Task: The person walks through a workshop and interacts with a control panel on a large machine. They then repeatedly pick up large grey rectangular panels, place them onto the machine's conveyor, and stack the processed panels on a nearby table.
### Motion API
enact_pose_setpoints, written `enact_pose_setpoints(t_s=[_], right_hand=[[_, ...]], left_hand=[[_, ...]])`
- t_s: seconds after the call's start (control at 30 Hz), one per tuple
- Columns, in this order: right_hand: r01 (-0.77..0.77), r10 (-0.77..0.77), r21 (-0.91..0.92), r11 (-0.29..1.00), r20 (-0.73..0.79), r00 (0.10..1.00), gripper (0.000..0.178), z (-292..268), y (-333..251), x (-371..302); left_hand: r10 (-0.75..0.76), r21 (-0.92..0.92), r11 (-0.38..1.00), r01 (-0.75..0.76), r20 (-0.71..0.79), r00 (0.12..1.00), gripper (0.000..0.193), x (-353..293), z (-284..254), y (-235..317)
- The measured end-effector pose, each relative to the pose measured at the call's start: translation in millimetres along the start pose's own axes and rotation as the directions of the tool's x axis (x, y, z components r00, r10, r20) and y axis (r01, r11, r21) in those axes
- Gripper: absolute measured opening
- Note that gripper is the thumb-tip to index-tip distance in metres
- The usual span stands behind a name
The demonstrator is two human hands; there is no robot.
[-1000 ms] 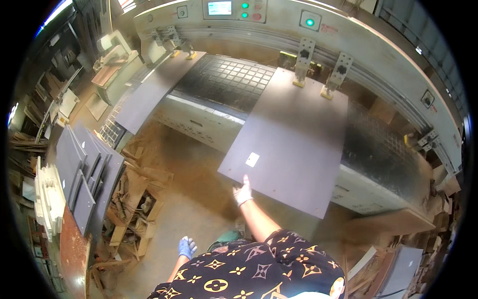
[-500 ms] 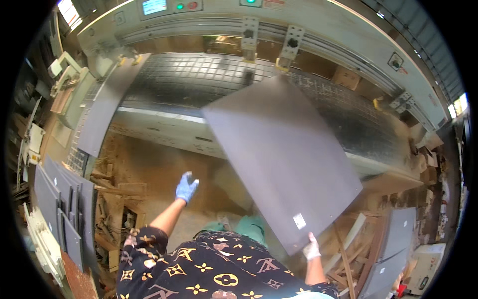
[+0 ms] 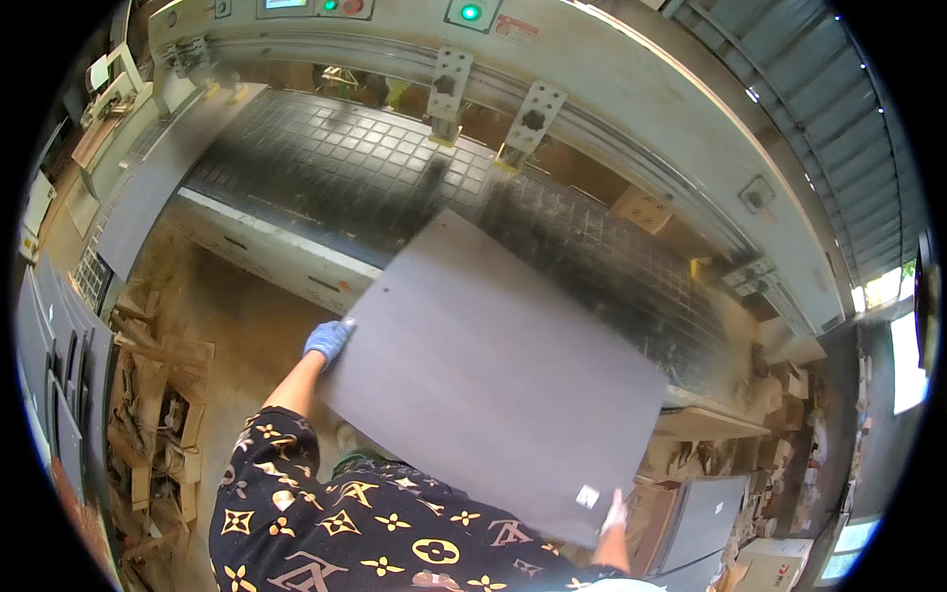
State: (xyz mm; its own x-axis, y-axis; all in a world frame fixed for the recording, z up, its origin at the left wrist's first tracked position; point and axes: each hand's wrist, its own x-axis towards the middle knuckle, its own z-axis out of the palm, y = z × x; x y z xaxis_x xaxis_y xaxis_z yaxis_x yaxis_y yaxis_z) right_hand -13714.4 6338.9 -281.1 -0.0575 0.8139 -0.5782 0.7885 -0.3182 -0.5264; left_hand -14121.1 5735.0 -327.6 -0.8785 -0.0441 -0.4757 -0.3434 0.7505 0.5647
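Note:
A large flat grey panel is held in front of me, its far corner reaching over the machine bed. My left hand, in a blue glove, is closed on the panel's left edge. At the near right corner my right hand, in a pale glove, grips the edge beside a small white label. Parts of the fingers of both hands are hidden by the panel.
Ahead lies the machine's dark gridded bed, with two perforated clamp brackets above it. A long grey strip rests at the left. More grey panels lean at left, others at lower right. Wood scraps lie below.
My left hand, open and apart before, has taken hold of the panel's left edge. The panel has turned and come closer to me. My view has shifted to the right.

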Motion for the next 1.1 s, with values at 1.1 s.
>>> enact_pose_setpoints(t_s=[1.1], right_hand=[[0.845,-0.657,-0.417,-0.334,0.746,0.108,0.069,375.9,-285.5,-137.1]], left_hand=[[-0.523,-0.9,-0.108,0.423,0.413,0.745,0.053,-128.3,190.0,52.4]])
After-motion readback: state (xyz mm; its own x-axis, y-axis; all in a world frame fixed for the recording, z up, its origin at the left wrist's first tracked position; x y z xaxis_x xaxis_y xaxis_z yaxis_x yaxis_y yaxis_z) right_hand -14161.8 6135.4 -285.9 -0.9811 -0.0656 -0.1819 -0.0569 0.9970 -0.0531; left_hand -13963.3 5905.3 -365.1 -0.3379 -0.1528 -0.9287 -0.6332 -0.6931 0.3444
